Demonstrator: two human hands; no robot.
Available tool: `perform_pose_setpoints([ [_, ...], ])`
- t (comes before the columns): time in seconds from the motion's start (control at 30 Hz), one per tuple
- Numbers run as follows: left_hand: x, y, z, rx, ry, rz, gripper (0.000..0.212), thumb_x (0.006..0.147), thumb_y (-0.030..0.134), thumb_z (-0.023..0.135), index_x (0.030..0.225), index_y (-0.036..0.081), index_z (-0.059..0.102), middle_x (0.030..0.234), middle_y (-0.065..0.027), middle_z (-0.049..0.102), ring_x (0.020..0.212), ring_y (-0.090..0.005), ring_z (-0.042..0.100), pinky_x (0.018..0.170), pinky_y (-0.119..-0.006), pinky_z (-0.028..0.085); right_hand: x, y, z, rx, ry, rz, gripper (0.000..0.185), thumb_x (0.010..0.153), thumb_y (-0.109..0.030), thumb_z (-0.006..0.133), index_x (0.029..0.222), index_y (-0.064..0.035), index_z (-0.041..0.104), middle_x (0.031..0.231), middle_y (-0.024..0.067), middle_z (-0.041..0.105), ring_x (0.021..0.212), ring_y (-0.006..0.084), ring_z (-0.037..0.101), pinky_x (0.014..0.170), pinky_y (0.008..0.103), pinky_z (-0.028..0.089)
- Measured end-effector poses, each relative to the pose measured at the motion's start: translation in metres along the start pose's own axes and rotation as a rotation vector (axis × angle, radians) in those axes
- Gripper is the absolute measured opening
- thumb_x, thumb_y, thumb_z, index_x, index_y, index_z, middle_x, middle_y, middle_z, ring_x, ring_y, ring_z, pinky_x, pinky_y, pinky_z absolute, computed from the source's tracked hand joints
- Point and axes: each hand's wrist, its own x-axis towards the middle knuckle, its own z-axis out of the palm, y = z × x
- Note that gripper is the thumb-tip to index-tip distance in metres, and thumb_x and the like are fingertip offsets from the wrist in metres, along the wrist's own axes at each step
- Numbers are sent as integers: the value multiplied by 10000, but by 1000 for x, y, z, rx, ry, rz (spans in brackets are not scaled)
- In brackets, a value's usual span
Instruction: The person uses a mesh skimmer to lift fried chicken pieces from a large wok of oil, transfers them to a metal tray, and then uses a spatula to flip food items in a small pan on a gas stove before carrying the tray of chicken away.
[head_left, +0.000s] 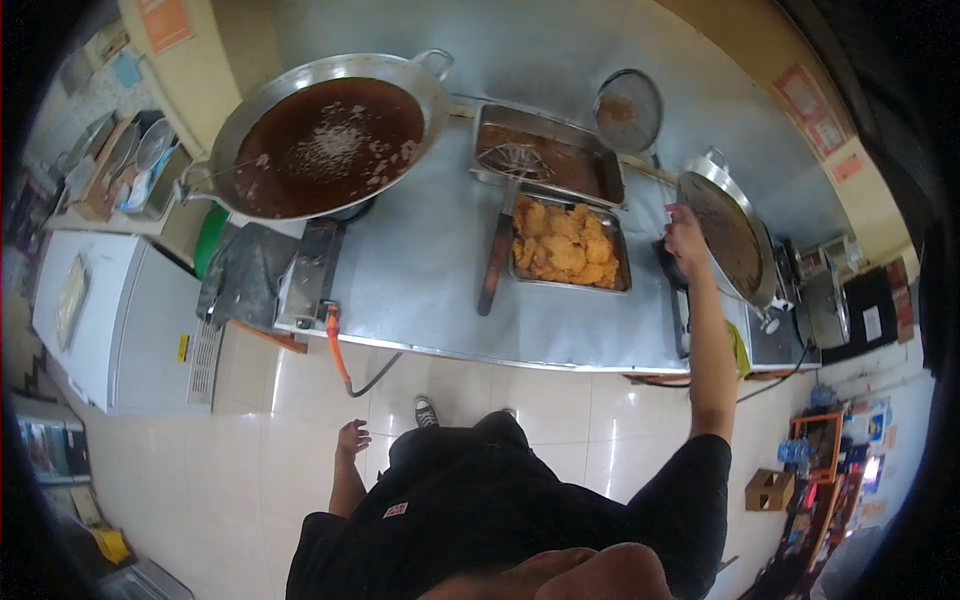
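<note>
My right hand (685, 241) is stretched out over the counter, at the near-left rim of a wide metal wok (757, 217) of dark oil. Whether its fingers touch the rim or pinch anything is hard to make out. Down at my side, over the floor, hangs my left hand (353, 438), empty with fingers apart. Left of my right hand, fried battered pieces (564, 244) fill a steel tray (628, 279). A wire skimmer with a dark handle (495, 270) lies beside that tray, its wire head (517, 160) over a deeper steel pan (616, 191) with brownish contents.
At the left, a larger wok (225, 135) holds reddish-brown oil with pale bits floating on it. A round mesh strainer (628, 111) leans against the back wall. An orange gas hose (337, 349) hangs off the counter's front edge. A white chest freezer (142, 322) stands left.
</note>
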Motion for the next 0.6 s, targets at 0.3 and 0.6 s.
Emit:
perform_pose_setpoints([
  [0.3,-35,-87,-7,-168,71,-107,366,834,354,395,1068,105,528,874,-112,563,731,-229,575,646,-353,443,59,25,116,-724,67,-474,242,830,-100,389,988,8,537,934,186,598,920,373,534,774,399,424],
  [0.6,-55,-134,0,-99,23,-246,419,830,370,383,1145,115,492,1036,-151,532,865,-255,551,745,-394,429,81,19,84,-687,49,-412,255,858,-154,376,1000,-28,547,954,185,582,901,363,538,743,392,426],
])
